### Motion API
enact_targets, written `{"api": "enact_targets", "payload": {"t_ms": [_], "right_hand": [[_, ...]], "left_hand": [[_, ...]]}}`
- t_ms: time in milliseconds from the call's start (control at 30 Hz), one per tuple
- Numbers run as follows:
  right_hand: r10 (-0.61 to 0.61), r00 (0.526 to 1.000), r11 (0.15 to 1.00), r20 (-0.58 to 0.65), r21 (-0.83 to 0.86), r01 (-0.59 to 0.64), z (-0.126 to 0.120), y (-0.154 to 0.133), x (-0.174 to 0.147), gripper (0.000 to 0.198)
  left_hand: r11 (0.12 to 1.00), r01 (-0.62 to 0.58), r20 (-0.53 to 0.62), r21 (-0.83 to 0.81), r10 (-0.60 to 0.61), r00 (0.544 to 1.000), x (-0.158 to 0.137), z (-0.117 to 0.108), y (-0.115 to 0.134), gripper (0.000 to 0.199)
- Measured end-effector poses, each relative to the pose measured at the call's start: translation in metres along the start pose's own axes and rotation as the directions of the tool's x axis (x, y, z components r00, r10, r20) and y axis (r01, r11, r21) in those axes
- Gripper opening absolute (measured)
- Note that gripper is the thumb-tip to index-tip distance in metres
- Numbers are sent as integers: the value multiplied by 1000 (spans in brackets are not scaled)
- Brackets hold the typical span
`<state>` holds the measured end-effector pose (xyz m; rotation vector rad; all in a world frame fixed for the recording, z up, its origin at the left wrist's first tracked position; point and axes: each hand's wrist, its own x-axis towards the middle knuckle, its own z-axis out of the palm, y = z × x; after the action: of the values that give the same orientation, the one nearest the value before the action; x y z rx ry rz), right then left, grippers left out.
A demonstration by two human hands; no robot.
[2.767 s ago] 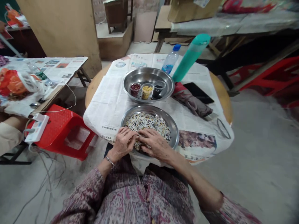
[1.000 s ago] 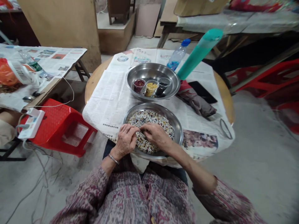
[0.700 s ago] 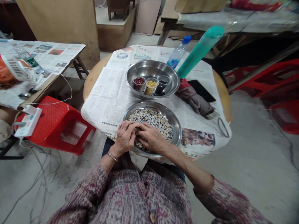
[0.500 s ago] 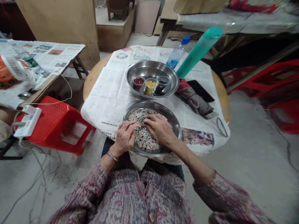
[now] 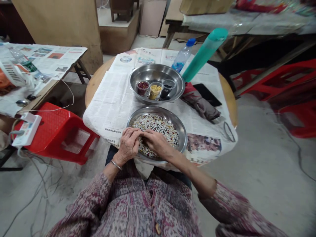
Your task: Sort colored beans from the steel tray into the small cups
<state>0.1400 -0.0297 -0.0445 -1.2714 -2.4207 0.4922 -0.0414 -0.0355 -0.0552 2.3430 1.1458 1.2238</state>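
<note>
The mixed white, dark and yellow grains (image 5: 160,126) lie spread across a shallow steel dish (image 5: 183,135), beneath and just beyond the fingers. The left hand (image 5: 130,141) and right hand (image 5: 157,143) meet over the dish's near left part, fingers curled inward and tips close together; whether anything is pinched there cannot be told, since the knuckles hide it. The step in hand looks like fingering through the grains, and grains this small would call for a light fingertip pinch and a clear view under the hands. Beyond both hands, a deeper basin (image 5: 158,70) holds three clear cups: one of dark red bits (image 5: 143,87), one of yellow (image 5: 156,90), one of black (image 5: 167,89). Farther off, to the right, are a blue-capped bottle (image 5: 183,56) and a green cylinder (image 5: 206,52), leaning
</note>
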Motion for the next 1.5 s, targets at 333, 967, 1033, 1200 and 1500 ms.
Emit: {"api": "enact_targets", "payload": {"t_ms": [333,967,1033,1200,1500], "right_hand": [[314,917,898,-245,-237,-370,-22,29,0,33],[83,992,975,-98,-196,-101,-20,19,-9,24],[184,963,950,-198,-216,-226,-19,25,0,26],[106,983,970,-148,-204,-135,-8,8,15,46],[43,994,972,-104,-227,-66,-25,19,-15,18]], "left_hand": [[999,-29,-32,-25,28,999,1,0,0,27],[1000,-7,-8,0,7,1000,0,1,0,27],[1000,-3,-6,-6,3,1000,0,1,0,27],[1000,21,-30,-7,-21,999,-1,0,1,32],[1000,27,-16,-4,-27,1000,-1,0,0,29]]}}
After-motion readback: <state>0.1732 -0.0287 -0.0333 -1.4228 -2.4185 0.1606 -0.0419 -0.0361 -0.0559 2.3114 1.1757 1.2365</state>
